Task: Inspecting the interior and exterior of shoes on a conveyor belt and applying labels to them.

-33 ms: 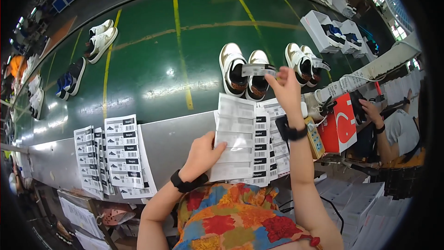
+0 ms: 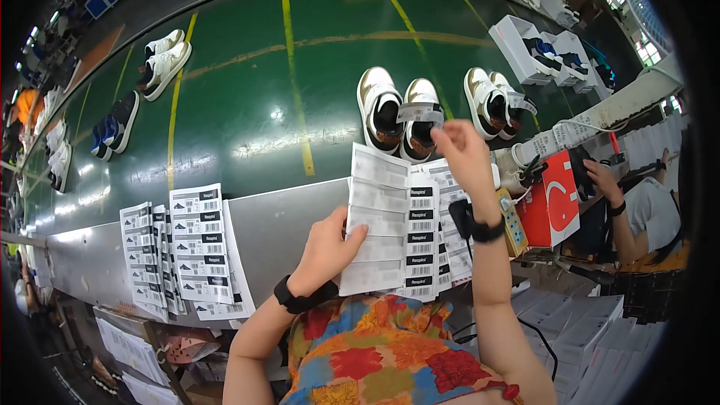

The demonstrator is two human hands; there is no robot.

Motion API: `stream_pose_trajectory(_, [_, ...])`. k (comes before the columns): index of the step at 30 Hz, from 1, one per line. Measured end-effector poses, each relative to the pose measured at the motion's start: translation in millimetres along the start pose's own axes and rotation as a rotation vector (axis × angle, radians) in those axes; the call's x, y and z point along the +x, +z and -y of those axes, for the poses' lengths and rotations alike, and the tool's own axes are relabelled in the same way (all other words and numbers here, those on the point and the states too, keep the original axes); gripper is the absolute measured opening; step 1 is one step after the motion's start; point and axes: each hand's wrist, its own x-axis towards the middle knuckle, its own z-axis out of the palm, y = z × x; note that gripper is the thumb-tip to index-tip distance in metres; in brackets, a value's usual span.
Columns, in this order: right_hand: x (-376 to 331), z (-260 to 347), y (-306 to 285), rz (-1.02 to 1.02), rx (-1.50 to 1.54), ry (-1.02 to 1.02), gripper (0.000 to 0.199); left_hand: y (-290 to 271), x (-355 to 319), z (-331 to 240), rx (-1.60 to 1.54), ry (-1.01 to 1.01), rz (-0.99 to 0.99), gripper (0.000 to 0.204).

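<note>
Clearly, white shoes (image 2: 376, 89) stand on a green belt (image 2: 244, 97), fan (image 2: 642, 6) at right.

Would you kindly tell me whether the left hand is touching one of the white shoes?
No, the left hand holds the white sheet near its left edge, apart from the nearest white shoes.

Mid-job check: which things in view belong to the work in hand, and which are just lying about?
Apparently in use:
- pale sheet, held by the left hand
- label strip, near the right hand
- white shoes by that strip

Apparently just about:
- red box
- yellow power strip
- fan
</note>
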Motion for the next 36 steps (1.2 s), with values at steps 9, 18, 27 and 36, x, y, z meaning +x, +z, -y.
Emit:
stream_pose_trajectory(9, [-114.2,22.1,-29.6,0.329,0.357,0.123,0.044,9.9,-24.6,-48.9,0.133,0.604,0.097,0.085])
stream_pose_trajectory(18, [-124.4,24.1,-25.1,0.240,0.370,0.096,0.047,-11.5,-3.0,-50.1,-0.600,0.185,0.092,0.030])
stream_pose_trajectory(27, [-131.0,31.6,-29.8,0.047,0.268,0.035,0.036,-14.6,1.6,-51.6,-0.389,0.290,-0.081,0.027])
stream_pose_trajectory(36, [-148.7,26.1,-85.1,0.074,0.036,0.097,0.011,16.0,6.4,-56.9,-0.340,0.246,0.016,0.030])
